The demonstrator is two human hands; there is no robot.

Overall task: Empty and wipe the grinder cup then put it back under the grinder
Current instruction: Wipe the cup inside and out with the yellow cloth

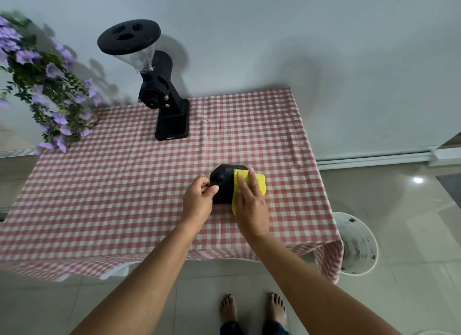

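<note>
The black grinder cup (222, 182) lies tilted on the red-checked tablecloth (124, 185), right of the table's middle. My left hand (199, 200) grips the cup's left side with thumb and fingers. My right hand (250, 202) presses a yellow cloth (259, 182) flat against the cup's right side; the cloth hangs down under my palm. The black grinder (162, 95), with a clear hopper and a black lid, stands at the table's back, and nothing sits on its base plate (172, 127).
A plant with purple flowers (47, 90) hangs over the table's back left corner. A white round stand (359, 244) is on the tiled floor beside the table's right front corner. A white wall runs behind the table. My bare feet (252, 309) show below.
</note>
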